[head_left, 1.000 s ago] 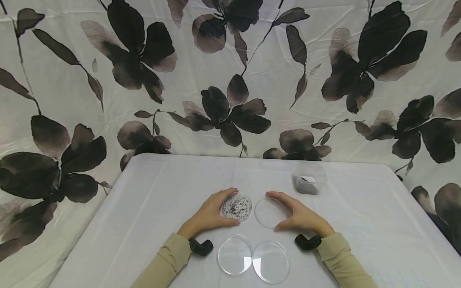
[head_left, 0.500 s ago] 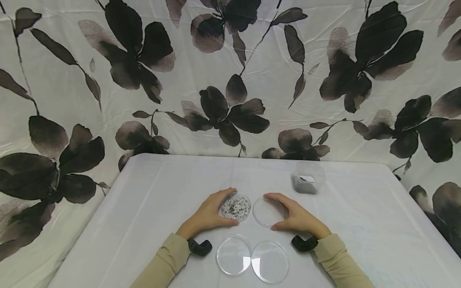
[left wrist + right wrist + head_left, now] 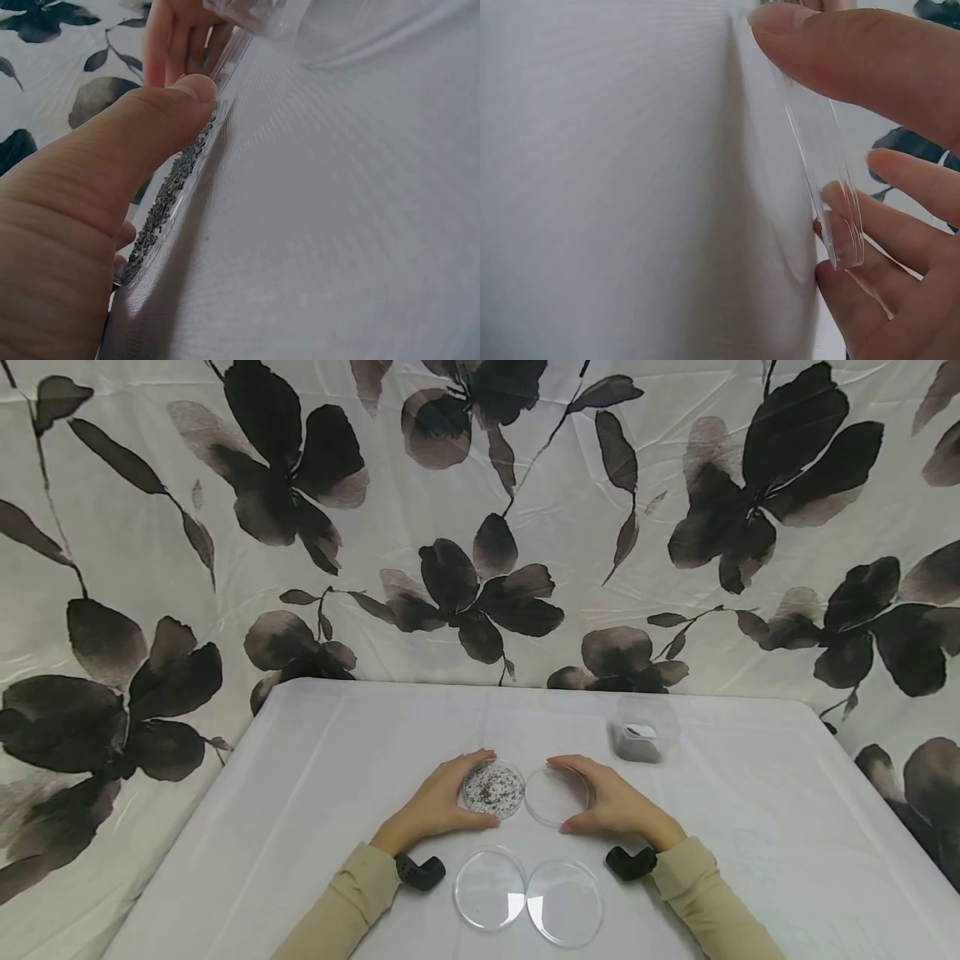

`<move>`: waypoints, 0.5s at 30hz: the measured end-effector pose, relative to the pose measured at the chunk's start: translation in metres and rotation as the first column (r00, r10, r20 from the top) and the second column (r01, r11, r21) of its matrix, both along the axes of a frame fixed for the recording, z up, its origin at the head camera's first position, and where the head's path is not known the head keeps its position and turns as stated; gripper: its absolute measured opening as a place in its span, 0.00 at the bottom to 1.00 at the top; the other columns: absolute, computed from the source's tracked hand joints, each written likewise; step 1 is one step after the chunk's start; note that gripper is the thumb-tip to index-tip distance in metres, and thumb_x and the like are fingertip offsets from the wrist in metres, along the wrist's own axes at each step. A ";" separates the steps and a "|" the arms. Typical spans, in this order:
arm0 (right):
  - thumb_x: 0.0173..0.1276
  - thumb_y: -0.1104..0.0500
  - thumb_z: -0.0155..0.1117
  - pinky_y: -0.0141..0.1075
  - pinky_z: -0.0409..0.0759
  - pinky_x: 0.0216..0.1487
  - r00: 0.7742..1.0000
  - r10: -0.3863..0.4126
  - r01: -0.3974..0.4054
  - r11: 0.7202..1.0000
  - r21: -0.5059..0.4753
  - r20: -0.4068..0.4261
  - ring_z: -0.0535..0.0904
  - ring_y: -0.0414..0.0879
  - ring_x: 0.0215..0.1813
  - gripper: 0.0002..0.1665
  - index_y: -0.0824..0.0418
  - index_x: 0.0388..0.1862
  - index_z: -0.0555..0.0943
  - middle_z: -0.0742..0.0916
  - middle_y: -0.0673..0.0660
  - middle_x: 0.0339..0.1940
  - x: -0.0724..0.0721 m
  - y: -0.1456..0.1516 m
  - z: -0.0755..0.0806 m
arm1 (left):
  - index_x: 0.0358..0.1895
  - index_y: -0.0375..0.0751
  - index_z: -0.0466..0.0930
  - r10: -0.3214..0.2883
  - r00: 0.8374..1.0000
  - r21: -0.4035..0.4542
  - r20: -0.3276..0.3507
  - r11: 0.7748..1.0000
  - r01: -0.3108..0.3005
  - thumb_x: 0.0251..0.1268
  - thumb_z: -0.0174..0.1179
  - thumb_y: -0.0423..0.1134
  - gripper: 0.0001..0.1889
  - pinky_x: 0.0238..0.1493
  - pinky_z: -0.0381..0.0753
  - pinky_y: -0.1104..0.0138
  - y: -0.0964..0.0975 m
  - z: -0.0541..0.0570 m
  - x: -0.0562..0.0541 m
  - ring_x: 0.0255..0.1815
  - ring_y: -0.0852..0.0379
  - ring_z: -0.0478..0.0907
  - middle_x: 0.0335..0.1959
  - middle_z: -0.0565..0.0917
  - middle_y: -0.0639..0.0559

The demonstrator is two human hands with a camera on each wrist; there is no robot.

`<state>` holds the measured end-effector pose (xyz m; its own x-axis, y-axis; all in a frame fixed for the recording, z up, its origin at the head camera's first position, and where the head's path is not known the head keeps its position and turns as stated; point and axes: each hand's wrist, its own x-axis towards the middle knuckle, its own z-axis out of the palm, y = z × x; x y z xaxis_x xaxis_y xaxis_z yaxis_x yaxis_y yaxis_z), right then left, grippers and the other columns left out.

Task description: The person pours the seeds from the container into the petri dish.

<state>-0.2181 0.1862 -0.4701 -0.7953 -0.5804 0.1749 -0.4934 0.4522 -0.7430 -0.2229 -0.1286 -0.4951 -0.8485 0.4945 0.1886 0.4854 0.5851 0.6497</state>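
My left hand (image 3: 441, 796) grips a round clear petri dish (image 3: 492, 789) by its sides, thumb at the near edge and fingertips at the far edge. Small dark grains (image 3: 169, 199) are scattered across the bottom of that dish. A second clear petri dish (image 3: 557, 796), with no grains showing, is held the same way by my right hand (image 3: 618, 802). The two dishes stand side by side, rims right at each other. Seen from the right wrist, the thumb (image 3: 840, 45) lies along the rim of the clear dish (image 3: 817, 150) and the other fingers spread behind it.
Two clear round dish pieces (image 3: 489, 902) (image 3: 565, 914) lie side by side nearer me on the white-covered table (image 3: 337, 727). A small clear container (image 3: 637, 739) with grey contents stands at the back right. Behind the table hangs a floral cloth (image 3: 480, 485).
My right hand has moved a little left and away from me with the clear petri dish, closing the gap to the grain-filled dish. The left hand stays in place.
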 end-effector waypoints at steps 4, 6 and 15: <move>0.41 0.58 0.85 0.43 0.65 0.71 1.000 -0.008 0.008 1.000 0.010 -0.017 0.71 0.52 0.69 0.53 0.62 0.69 0.71 0.78 0.56 0.66 -0.002 0.000 0.002 | 0.75 0.52 0.63 0.002 1.000 -0.010 0.006 1.000 -0.002 0.42 0.77 0.60 0.52 0.72 0.58 0.46 0.001 0.000 -0.001 0.73 0.43 0.62 0.74 0.66 0.52; 0.42 0.59 0.85 0.48 0.65 0.70 1.000 -0.012 0.012 1.000 -0.004 -0.022 0.71 0.54 0.68 0.53 0.63 0.69 0.71 0.78 0.57 0.66 -0.003 -0.001 0.004 | 0.75 0.52 0.63 0.003 1.000 -0.008 0.010 1.000 -0.003 0.42 0.77 0.60 0.52 0.72 0.58 0.46 0.002 0.000 -0.001 0.73 0.43 0.62 0.74 0.66 0.52; 0.43 0.62 0.84 0.57 0.65 0.69 0.999 -0.002 -0.001 0.998 -0.068 -0.039 0.71 0.58 0.68 0.52 0.66 0.68 0.70 0.77 0.62 0.65 -0.006 -0.005 0.010 | 0.75 0.53 0.63 0.004 1.000 -0.017 0.013 1.000 -0.004 0.43 0.77 0.61 0.52 0.72 0.58 0.46 0.001 -0.001 -0.002 0.74 0.44 0.62 0.75 0.66 0.52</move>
